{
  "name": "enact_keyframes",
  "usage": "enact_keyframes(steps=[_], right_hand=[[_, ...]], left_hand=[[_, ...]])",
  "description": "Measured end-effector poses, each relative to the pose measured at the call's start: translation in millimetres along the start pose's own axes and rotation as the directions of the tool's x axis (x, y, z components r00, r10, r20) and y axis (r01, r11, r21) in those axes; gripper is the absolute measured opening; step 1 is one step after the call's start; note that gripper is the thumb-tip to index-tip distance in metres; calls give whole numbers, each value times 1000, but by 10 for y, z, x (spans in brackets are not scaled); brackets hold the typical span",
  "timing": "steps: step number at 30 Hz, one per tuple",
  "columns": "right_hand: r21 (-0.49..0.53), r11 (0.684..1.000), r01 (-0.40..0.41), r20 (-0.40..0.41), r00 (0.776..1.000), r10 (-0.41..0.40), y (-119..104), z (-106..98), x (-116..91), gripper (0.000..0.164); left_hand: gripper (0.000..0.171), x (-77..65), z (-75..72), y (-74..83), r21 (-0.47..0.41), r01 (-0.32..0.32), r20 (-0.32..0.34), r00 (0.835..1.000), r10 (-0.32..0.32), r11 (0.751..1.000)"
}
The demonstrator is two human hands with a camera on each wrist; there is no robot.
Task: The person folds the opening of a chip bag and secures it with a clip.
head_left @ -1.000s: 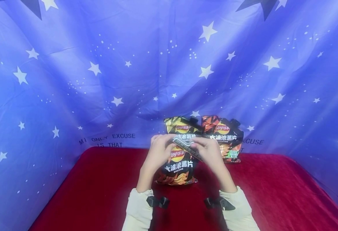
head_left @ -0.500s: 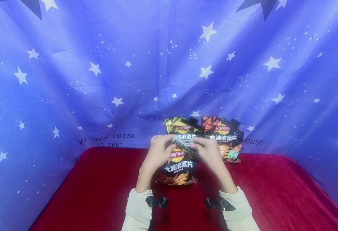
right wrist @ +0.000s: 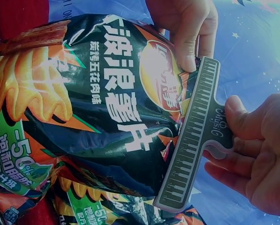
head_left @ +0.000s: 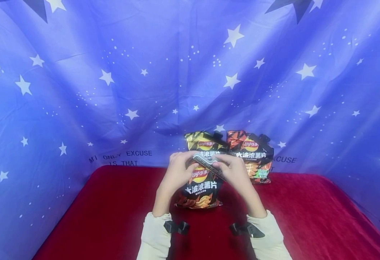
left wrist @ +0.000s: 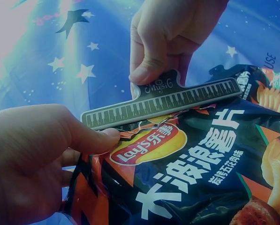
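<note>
In the head view, a black and orange Lay's chip bag stands upright on the red cloth. A dark clip with piano keys and the word "Music" lies along the bag's folded top edge. My left hand pinches the bag's top corner by one end of the clip, thumb on the front, other fingers partly hidden behind. My right hand pinches the clip's handle between thumb and fingers, with the thumb on its printed face.
Close behind stand two more Lay's bags, one yellow-topped and one red-topped, each with a black clip at its top. Red cloth covers the table. A blue star-printed curtain hangs around the back and sides.
</note>
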State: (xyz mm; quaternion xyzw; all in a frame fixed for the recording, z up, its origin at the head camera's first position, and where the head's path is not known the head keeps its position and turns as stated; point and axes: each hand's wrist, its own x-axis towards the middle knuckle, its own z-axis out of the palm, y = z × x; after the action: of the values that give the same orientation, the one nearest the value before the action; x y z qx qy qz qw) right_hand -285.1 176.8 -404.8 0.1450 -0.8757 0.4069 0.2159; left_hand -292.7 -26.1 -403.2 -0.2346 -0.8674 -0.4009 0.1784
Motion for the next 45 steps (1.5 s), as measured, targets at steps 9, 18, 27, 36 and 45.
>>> enact_keyframes(steps=[9, 18, 27, 36, 45], right_hand=[[6, 1000, 7, 24, 1000, -7, 10, -28, -1, 29], [15, 1000, 24, 45, 999, -24, 14, -49, 6, 29], [45, 998, 37, 72, 997, -40, 37, -58, 9, 28], [64, 997, 52, 79, 995, -57, 46, -62, 11, 26], [48, 997, 64, 80, 994, -68, 53, -61, -2, 27]], left_hand=[[34, 1, -6, -6, -2, -9, 5, 1000, 9, 1000], [29, -1, 4, -11, -24, 7, -8, 1000, -7, 1000], [20, 5, 21, -10, -40, 6, -33, 999, -7, 999], [17, 15, 56, -18, -21, 0, -72, 997, -1, 1000], [19, 4, 60, -19, -18, 24, -61, 998, -25, 1000]])
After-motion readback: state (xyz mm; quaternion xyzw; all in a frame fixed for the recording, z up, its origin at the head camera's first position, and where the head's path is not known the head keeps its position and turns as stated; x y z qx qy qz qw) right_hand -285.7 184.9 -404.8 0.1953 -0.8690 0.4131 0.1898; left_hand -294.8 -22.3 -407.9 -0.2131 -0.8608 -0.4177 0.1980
